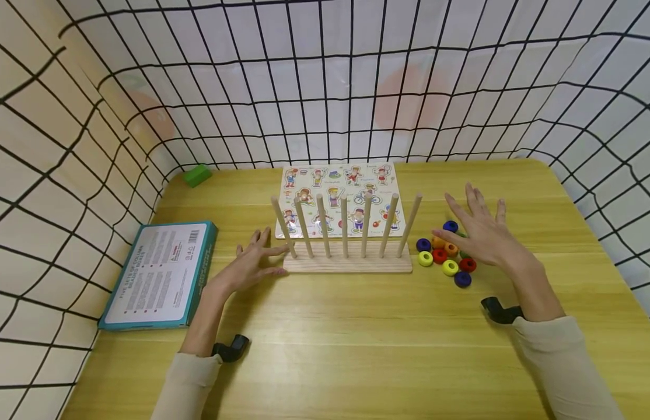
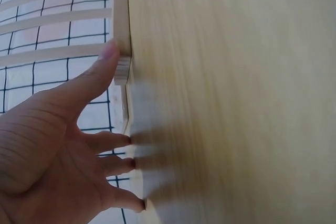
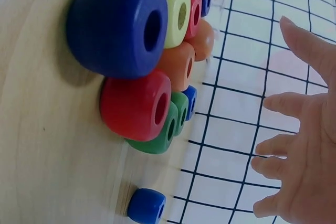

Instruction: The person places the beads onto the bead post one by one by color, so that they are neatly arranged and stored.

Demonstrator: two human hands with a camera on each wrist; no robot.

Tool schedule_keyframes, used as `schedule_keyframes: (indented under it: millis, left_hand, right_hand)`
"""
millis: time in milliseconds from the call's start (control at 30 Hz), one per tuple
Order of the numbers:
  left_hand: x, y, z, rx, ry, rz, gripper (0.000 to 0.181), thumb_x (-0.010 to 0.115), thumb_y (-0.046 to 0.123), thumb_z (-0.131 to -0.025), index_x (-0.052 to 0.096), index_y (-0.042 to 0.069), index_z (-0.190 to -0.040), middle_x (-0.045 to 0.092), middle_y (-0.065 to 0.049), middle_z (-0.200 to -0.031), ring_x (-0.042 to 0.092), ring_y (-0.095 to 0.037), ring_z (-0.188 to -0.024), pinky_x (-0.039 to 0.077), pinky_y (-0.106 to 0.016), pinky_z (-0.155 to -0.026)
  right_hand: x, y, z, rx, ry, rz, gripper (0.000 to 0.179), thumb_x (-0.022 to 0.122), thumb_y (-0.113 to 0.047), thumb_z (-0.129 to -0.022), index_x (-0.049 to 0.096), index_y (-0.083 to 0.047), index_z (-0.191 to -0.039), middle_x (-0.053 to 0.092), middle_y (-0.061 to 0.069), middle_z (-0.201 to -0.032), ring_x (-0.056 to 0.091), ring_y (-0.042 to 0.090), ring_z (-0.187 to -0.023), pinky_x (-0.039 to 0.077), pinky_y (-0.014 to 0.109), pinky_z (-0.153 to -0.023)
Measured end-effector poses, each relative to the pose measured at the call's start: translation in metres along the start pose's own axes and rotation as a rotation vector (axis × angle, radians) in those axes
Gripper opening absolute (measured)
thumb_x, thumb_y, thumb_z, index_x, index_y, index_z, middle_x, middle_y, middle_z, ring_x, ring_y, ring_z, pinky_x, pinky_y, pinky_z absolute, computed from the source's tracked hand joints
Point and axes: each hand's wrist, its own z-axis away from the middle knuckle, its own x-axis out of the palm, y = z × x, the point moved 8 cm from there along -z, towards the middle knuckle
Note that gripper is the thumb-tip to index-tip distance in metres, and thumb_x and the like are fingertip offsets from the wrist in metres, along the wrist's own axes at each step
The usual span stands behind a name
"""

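Observation:
A wooden rack [image 1: 351, 266] with a row of several upright pegs stands mid-table. At its left end is my left hand [image 1: 246, 265], fingers spread; in the left wrist view the thumb [image 2: 86, 85] lies against the base's end and the other fingertips reach down to the tabletop. To the right of the rack sits a cluster of holed beads: blue [image 1: 462, 279], red [image 1: 468, 264], yellow [image 1: 450, 268], orange [image 1: 451, 249] and green [image 3: 152, 142]. My right hand [image 1: 482, 233] hovers over their right side, fingers spread and holding nothing, hiding some of them.
Behind the rack lies a picture board [image 1: 338, 198] with cartoon figures. A teal-edged box [image 1: 159, 274] lies at the left, and a green block [image 1: 197, 175] sits at the back left corner. Black wire mesh [image 1: 325, 81] encloses the table's back and sides.

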Motion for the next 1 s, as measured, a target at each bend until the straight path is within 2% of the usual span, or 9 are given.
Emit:
schedule_keyframes:
  millis: [367,500,567,700,800,1000]
  left_hand:
    - [-0.001,-0.004,-0.008,-0.016,0.040,0.087,0.058,0.077,0.031,-0.093,0.059,0.012,-0.145,0.002,-0.021,-0.174,-0.015,-0.048,-0.158,-0.015,-0.084,-0.112]
    - [-0.002,-0.004,-0.011,-0.018,0.059,0.117,0.055,0.079,0.026,-0.091,0.063,0.010,-0.141,0.005,-0.019,-0.174,-0.014,-0.049,-0.158,-0.015,-0.085,-0.111]
    - [-0.002,-0.003,-0.011,-0.019,0.071,0.136,0.052,0.080,0.024,-0.091,0.065,0.010,-0.139,0.007,-0.018,-0.174,-0.014,-0.049,-0.158,-0.016,-0.085,-0.111]
    - [-0.003,-0.002,-0.012,-0.020,0.106,0.166,0.047,0.081,0.022,-0.089,0.070,0.009,-0.133,0.012,-0.018,-0.173,-0.013,-0.050,-0.158,-0.016,-0.085,-0.110]
    - [-0.003,-0.002,-0.012,-0.022,0.126,0.176,0.045,0.082,0.021,-0.088,0.072,0.009,-0.130,0.015,-0.018,-0.173,-0.013,-0.049,-0.159,-0.017,-0.085,-0.110]
    - [-0.003,-0.003,-0.012,-0.044,0.137,0.198,0.042,0.083,0.019,-0.087,0.074,0.010,-0.127,0.016,-0.015,-0.173,-0.014,-0.046,-0.160,-0.021,-0.082,-0.111]
  right_hand:
    - [-0.003,0.005,0.004,-0.006,-0.021,-0.078,0.090,0.047,-0.060,-0.104,0.004,-0.013,-0.167,-0.027,0.023,-0.168,-0.019,0.050,-0.156,-0.027,0.074,-0.115]
    - [-0.005,0.009,0.003,-0.032,-0.023,-0.124,0.086,0.051,-0.055,-0.104,0.009,-0.014,-0.168,-0.021,0.024,-0.170,-0.011,0.054,-0.156,-0.025,0.074,-0.116]
    - [-0.005,0.012,0.003,-0.057,-0.016,-0.164,0.082,0.055,-0.049,-0.105,0.016,-0.011,-0.167,-0.013,0.028,-0.171,-0.002,0.059,-0.155,-0.019,0.077,-0.117]
    - [-0.007,0.018,0.002,-0.080,0.003,-0.244,0.070,0.062,-0.037,-0.104,0.034,-0.007,-0.161,0.011,0.035,-0.169,0.018,0.065,-0.149,0.012,0.083,-0.117]
    - [-0.007,0.025,0.000,-0.063,0.010,-0.307,0.062,0.064,-0.031,-0.104,0.044,-0.006,-0.156,0.026,0.034,-0.164,0.028,0.062,-0.146,0.030,0.080,-0.110]
    - [0.000,0.039,-0.004,0.003,-0.024,-0.376,0.056,0.062,-0.031,-0.105,0.049,-0.005,-0.153,0.039,0.032,-0.158,0.045,0.054,-0.138,0.045,0.073,-0.104]
